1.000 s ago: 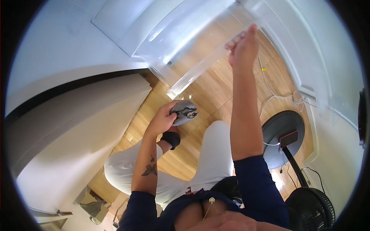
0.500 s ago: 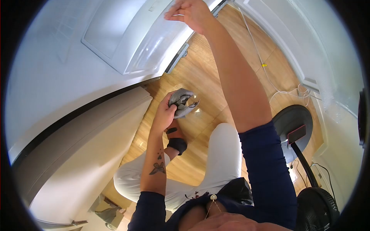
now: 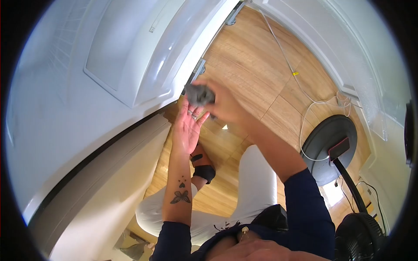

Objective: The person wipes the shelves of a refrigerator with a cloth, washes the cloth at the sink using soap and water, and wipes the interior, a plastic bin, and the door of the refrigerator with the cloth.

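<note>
A crumpled grey cloth is bunched in my right hand, which is smeared slightly by motion. Just below it, my left hand lies palm up with its fingers stretched out and rings on one finger. The cloth overlaps the left fingertips; whether they touch, I cannot tell. Both hands are in front of the lower edge of a white, open appliance cavity that looks like a refrigerator's.
A white door stands open on the right. A white cable with a yellow tag crosses the wooden floor. A phone rests on a round black base, near a black fan. My bent knees are below.
My right hand has come down from the upper cavity to my left hand and taken the grey cloth. My left hand has let go and turned palm up.
</note>
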`<state>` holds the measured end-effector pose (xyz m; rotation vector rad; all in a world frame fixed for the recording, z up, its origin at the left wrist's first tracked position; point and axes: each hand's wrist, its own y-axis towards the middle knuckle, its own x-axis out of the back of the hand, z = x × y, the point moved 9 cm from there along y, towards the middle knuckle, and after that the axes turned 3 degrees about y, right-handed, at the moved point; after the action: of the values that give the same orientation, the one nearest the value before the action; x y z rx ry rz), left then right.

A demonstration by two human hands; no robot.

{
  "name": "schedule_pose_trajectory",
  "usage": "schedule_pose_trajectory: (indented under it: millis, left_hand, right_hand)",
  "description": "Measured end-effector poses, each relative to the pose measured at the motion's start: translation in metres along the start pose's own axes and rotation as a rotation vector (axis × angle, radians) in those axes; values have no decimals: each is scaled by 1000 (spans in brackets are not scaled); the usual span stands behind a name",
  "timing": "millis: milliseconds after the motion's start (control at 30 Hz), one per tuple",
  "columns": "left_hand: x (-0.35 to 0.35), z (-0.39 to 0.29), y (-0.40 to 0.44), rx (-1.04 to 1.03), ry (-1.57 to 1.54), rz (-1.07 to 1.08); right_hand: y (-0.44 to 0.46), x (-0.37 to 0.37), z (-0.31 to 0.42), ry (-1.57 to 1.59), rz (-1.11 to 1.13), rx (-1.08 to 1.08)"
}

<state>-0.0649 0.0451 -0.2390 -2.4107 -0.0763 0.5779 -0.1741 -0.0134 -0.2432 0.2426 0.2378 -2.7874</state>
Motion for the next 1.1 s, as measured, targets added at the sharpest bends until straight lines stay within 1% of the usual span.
schedule_pose_trajectory:
  millis: [33, 67, 100, 133, 167, 200, 233, 267, 300, 333, 367, 400, 433, 467, 500, 533, 567, 600, 667, 733, 767, 833, 900, 967, 1000, 1033, 1067, 1100]
  left_hand:
    - [-9, -12, 0, -64, 125, 33]
    - [-15, -20, -1, -131, 248, 65]
    - [-11, -24, -3, -154, 353, 57]
    - [-3, -26, -8, -157, 353, 59]
    - [8, -19, -11, -75, 398, 90]
    - [18, -9, -17, 10, 445, 119]
    - [33, -3, -25, 40, 507, 53]
    - [44, 2, -33, 45, 511, 52]
    - [64, 12, -42, 110, 535, -22]
    - [82, 21, -50, 173, 558, -97]
    - [91, 26, -57, 177, 560, -98]
    - [101, 34, -65, 204, 498, -138]
    - [107, 41, -72, 233, 436, -177]
    - [109, 44, -76, 238, 434, -177]
    - [108, 49, -79, 257, 428, -162]
    - [106, 53, -80, 276, 423, -147]
    - [102, 56, -79, 291, 412, -132]
    - [99, 56, -77, 293, 417, -131]
    - [86, 59, -73, 321, 444, -51]
    - [75, 59, -70, 333, 455, -35]
    - [71, 56, -72, 346, 474, -41]
    - [71, 52, -78, 357, 499, -42]
    - [75, 48, -93, 337, 528, -23]
    - [85, 42, -113, 352, 561, -24]
    - [90, 38, -120, 366, 591, -30]
    - [91, 32, -126, 368, 587, -39]
    - [92, 26, -133, 378, 611, -53]
    - [94, 21, -139, 388, 635, -67]
  right_hand:
    - [18, 21, -6, -8, -96, 15]
    - [37, 55, -4, -77, -257, 23]
    - [56, 90, 3, -146, -414, 30]
    - [71, 124, 28, -180, -600, 219]
    - [80, 147, 55, -231, -757, 247]
    - [95, 167, 70, -275, -811, 216]
    - [104, 181, 86, -438, -944, 207]
    - [121, 196, 94, -364, -1020, 401]
    - [149, 186, 93, 66, -721, 250]
    - [156, 189, 101, -222, -925, 395]
    - [165, 181, 104, -522, -1115, 536]
    - [194, 169, 81, -380, -895, 402]
    - [167, 132, 93, -441, -1011, 539]
    - [151, 101, 88, -451, -1064, 621]
    - [137, 71, 76, -464, -1060, 698]
    - [129, 43, 58, -281, -898, 605]
    - [114, 11, 45, -268, -835, 531]
    - [98, -22, 32, -176, -766, 466]
    - [67, -76, 23, -191, -546, 508]
    - [62, -88, 24, -194, -397, 539]
    - [72, -79, 17, -127, -410, 542]
    - [98, -38, 21, -79, -572, 538]
    - [128, 29, 45, -281, -817, 547]
    - [156, 96, 69, -424, -1031, 687]
    - [174, 127, 71, -489, -1095, 630]
    - [184, 153, 77, -511, -1144, 652]
    - [187, 172, 81, -506, -1135, 647]
    - [194, 193, 77, -446, -1099, 539]
